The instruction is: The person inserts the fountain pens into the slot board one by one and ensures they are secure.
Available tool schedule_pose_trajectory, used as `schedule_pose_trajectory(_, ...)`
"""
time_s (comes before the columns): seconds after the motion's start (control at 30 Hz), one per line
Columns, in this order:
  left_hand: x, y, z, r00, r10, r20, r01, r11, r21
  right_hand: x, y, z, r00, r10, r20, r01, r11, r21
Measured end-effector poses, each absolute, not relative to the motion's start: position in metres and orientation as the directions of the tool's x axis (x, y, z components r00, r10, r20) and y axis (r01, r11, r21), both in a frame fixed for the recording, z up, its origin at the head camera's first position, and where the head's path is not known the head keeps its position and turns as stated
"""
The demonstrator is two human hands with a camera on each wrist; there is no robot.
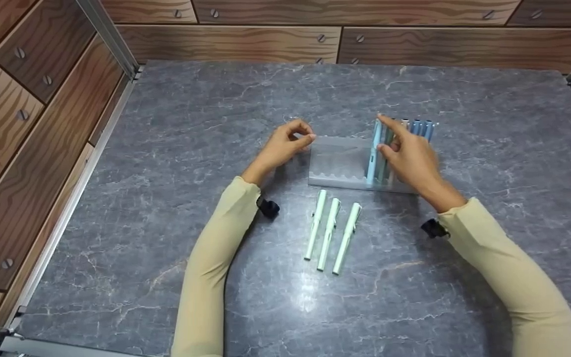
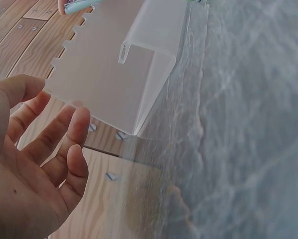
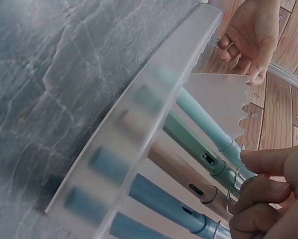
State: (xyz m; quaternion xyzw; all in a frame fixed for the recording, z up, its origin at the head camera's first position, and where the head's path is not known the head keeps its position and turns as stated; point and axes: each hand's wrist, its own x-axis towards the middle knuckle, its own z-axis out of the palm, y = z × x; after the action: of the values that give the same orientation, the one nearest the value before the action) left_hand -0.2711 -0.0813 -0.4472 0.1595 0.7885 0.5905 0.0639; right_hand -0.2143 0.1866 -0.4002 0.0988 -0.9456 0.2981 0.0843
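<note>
Currently, left hand (image 1: 281, 145): I'm noting it pinching the rack (image 1: 337, 158).
Right hand (image 1: 413, 154): gripping the light-blue pen (image 1: 373, 156).
Tipping risk: uneven pressing could be rocking the rack.

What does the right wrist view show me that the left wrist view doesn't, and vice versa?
Only the right wrist view shows the green pen, tan pen and two blue pens set in the rack.
Only the left wrist view shows the hooked lip at the rack's end.
Both show the left hand, light blue pen and rack.
</note>
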Motion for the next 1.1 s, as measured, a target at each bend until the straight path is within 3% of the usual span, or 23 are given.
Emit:
schedule_pose_trajectory(0.43,-0.273,-0.082,-0.448,-0.935,0.338,0.102,0.198,0.264,0.944,-0.214,0.188,-0.405,-0.954,-0.149,0.261,-0.266,0.822,-0.504)
schedule_pose_trajectory(0.67,-0.272,-0.081,-0.447,-0.939,0.328,0.107,0.198,0.257,0.946,-0.203,0.190,-0.408,-0.932,-0.192,0.308,-0.337,0.774,-0.536)
schedule_pose_trajectory(1.1,-0.272,-0.083,-0.448,-0.935,0.339,0.101,0.200,0.271,0.942,-0.177,0.190,-0.403,-0.954,-0.292,0.063,-0.241,0.629,-0.739)
